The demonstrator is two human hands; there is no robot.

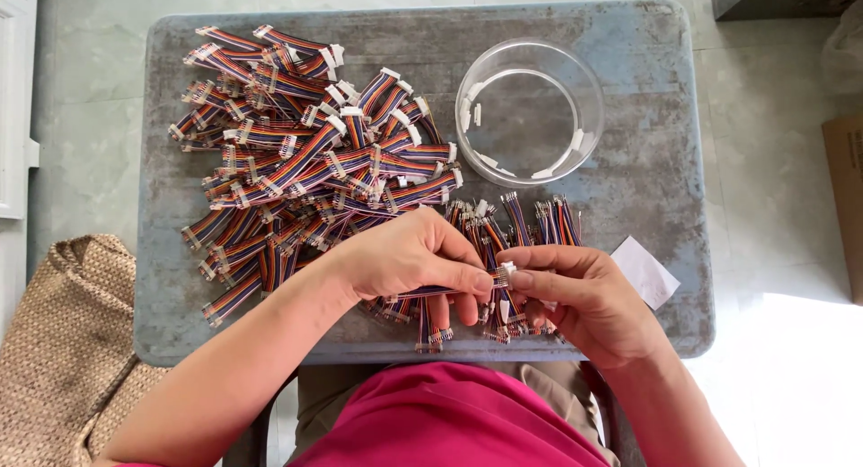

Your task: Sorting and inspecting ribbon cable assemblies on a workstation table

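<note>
My left hand (409,256) pinches a short multicoloured ribbon cable (431,291) near its end. My right hand (575,296) grips the small white connector (507,270) on that cable's tip, thumb and forefinger closed on it. Both hands hover over the near edge of a worn grey table (647,179). A large heap of the same striped cables (306,152) with white connectors fills the table's left half. A smaller row of cables (530,220) lies just beyond my right hand.
A clear round plastic container (529,112) with a few white connector pieces inside stands at the back right. A white paper scrap (645,271) lies by the right edge. A woven bag (63,341) sits on the floor at the left.
</note>
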